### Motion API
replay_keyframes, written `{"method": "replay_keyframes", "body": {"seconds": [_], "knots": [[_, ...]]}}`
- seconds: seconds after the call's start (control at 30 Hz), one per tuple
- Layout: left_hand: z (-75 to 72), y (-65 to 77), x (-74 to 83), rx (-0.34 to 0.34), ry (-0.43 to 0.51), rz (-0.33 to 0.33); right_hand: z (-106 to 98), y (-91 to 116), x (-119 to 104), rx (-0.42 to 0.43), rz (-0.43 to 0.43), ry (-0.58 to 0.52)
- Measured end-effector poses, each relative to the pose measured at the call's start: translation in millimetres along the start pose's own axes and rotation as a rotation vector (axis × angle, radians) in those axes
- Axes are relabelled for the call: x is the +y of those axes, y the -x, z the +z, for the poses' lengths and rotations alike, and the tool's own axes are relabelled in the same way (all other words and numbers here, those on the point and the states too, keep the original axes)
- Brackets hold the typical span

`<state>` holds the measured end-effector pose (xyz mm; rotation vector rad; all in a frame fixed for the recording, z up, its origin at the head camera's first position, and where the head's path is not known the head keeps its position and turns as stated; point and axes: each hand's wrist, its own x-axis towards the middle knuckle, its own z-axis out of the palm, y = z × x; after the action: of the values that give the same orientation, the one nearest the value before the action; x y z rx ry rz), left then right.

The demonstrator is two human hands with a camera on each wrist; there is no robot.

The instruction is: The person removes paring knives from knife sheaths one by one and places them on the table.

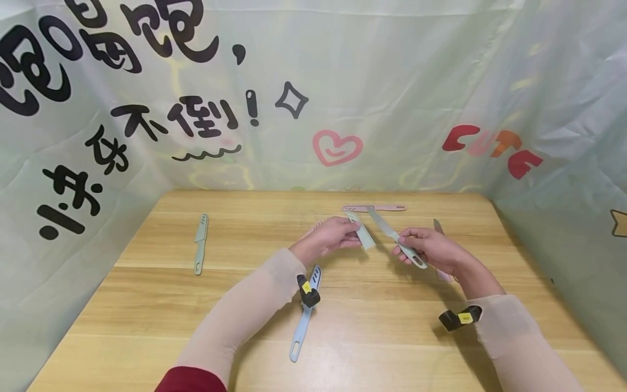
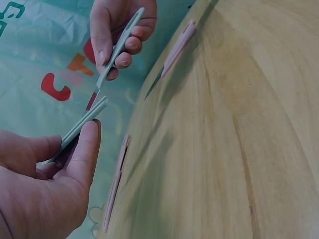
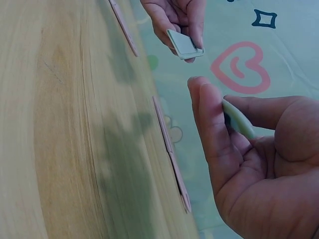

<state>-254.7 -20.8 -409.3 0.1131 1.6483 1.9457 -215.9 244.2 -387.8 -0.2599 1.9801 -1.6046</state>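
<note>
My left hand (image 1: pixel 333 237) pinches a pale green knife sheath (image 1: pixel 363 234) between thumb and fingers, above the table. In my right hand (image 1: pixel 433 247) is a pale green knife (image 1: pixel 410 254), gripped by its handle. Its bare blade points away and to the left, beside the sheath and apart from it in the head view. From the right wrist, the sheath (image 3: pixel 185 46) shows its open end, while my right fingers hide most of the knife handle (image 3: pixel 239 119).
A pink sheathed knife (image 1: pixel 392 208) lies at the back of the wooden table. Behind my right hand is a pink-handled knife (image 1: pixel 443 276) with a bare blade. A green sheathed knife (image 1: pixel 201 245) lies left, a blue sheathed knife (image 1: pixel 302 326) in front. Printed cloth (image 1: pixel 392 98) surrounds the table.
</note>
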Motion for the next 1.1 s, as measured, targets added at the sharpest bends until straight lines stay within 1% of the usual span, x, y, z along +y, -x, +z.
{"method": "replay_keyframes", "body": {"seconds": [0.23,0.4,0.7,1.1], "knots": [[2.6,-1.1,-0.4,-0.007,-0.013,-0.001,1,0,0,0.007,0.004,0.008],[7.4,-2.2,0.5,-0.012,-0.005,-0.004,1,0,0,0.009,0.011,0.011],[14.3,-2.9,-0.5,-0.017,-0.024,0.005,1,0,1,0.012,0.015,0.014],[21.0,-9.0,-0.8,-0.016,-0.025,-0.004,0,-1,4,0.017,0.016,0.006]]}}
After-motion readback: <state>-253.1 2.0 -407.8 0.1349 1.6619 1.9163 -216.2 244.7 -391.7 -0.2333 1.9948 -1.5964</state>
